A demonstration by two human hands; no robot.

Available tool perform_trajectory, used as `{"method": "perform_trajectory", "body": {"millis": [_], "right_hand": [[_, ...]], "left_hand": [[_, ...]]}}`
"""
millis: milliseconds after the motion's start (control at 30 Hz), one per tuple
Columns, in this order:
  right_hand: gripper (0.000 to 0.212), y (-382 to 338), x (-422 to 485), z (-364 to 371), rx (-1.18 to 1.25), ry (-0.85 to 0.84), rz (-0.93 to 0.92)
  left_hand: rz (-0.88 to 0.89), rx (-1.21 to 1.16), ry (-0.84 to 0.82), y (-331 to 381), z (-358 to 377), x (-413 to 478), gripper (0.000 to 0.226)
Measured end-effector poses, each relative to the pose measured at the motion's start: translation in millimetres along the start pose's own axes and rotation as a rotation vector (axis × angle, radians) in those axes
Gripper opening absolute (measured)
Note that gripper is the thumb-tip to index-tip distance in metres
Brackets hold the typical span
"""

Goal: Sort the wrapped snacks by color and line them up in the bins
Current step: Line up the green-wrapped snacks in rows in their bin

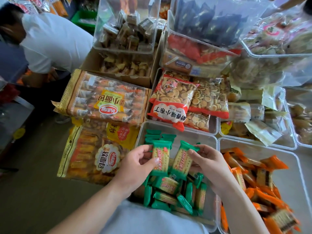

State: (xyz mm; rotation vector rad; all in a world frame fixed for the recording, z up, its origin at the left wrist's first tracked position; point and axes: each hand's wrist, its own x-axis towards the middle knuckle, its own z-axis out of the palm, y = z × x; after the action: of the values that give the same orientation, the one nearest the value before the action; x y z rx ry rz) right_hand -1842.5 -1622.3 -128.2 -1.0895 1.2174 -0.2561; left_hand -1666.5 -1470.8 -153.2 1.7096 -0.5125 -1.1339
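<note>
Holding one green packet (161,154) in the left hand (136,163) and a second packet (183,159) in the right hand (209,162) — each pinched at its edge by thumb and fingers — a person leans over the clear bin (185,130), both long axes pointing toward its far wall. The lined-up row (158,136) stands just beyond the left-hand packet, so that hand looks nearer; the held packets hide the row's base, and a shirt covers the bin's near end.

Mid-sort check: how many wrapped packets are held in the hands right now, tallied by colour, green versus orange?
Green: 2, one packet in the left hand, the other packet in the right hand.
Orange: 0 held; the orange packets lie in their bin.
Total: 2 held.
</note>
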Motion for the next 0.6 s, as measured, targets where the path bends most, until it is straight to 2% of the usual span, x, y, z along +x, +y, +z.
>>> {"method": "perform_trajectory", "body": {"millis": [233,433,600], "right_hand": [[0.016,1,-10,14,-0.003,-0.051,-0.06],[0.026,8,-15,35,-0.043,-0.161,-0.143],[0.026,9,-11,39,-0.052,-0.195,-0.107]], "left_hand": [[0.071,0.045,-0.05,7,6,-8,0.031],[0.09,0.153,-0.004,1,5,-10,0.028],[0.06,0.053,-0.085,0,2,-7,0.035]]}}
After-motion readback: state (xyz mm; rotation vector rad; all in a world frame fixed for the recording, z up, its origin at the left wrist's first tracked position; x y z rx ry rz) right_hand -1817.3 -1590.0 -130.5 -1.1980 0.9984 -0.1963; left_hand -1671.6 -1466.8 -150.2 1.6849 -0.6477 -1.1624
